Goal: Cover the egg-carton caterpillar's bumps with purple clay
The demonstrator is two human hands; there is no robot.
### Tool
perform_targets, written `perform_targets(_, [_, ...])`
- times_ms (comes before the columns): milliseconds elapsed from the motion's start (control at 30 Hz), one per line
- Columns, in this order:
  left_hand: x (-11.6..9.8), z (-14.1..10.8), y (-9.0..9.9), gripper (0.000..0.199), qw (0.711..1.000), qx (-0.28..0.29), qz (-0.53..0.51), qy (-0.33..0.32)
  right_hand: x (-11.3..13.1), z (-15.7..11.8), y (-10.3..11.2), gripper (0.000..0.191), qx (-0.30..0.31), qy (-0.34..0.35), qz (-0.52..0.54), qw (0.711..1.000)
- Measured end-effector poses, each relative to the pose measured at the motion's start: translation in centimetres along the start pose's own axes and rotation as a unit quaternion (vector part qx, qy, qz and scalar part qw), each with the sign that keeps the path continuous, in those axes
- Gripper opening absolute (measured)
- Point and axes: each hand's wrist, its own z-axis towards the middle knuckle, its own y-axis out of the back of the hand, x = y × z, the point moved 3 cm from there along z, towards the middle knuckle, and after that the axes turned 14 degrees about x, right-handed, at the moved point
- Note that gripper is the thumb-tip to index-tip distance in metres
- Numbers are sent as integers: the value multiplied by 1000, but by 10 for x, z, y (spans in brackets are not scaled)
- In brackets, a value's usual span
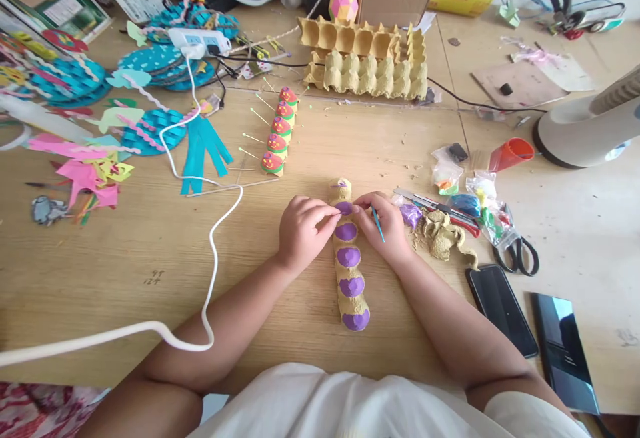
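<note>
A strip of egg carton [354, 306] lies lengthwise on the table in front of me, with purple patches on several of its bumps. My left hand [309, 230] touches its upper left side, thumb and forefinger pinched at a purple patch; whatever is between the fingertips is too small to make out. From the right, my right hand [383, 225] meets the same bump with bent fingers and holds a thin blue tool [377, 223] that points down toward me. Beyond the strip, to the left, stands a finished-looking red and green caterpillar [279, 133] with pins beside it.
A white cable [215, 245] loops across the left side. Blue strips [203, 151] and paper shapes lie farther left. At right are a utility knife [440, 210], clay bags, scissors [520, 255] and two phones [501, 308]. Egg cartons [375, 77] stand at the back.
</note>
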Motion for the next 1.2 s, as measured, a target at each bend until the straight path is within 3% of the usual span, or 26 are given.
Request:
perform_targets(267, [1,2,-4,12,1000,-11,22,12,-4,-1,-5,45,-12,-20,32,999])
perform_targets(367, [2,2,-6,11,1000,-7,18,7,-7,-2,-3,42,-32,-55,40,997])
perform_targets(500, [2,3,-7,13,1000,17,18,13,-6,-3,1,42,-44,-88,-30,995])
perform_targets(733, [2,3,-5,15,1000,19,15,-11,-8,-4,-6,42,9,-115,-35,993])
perform_targets(900, [6,1,-3,11,1000,7,-16,15,-11,-5,-8,42,11,-118,-5,993])
perform_targets(1033, [9,-3,-1,26,999,0,-28,41,-12,-5,-10,43,2,-113,42,993])
perform_targets(1200, [10,-9,-5,44,997,39,-44,49,-9,-4,-12,48,-1,-112,152,982])
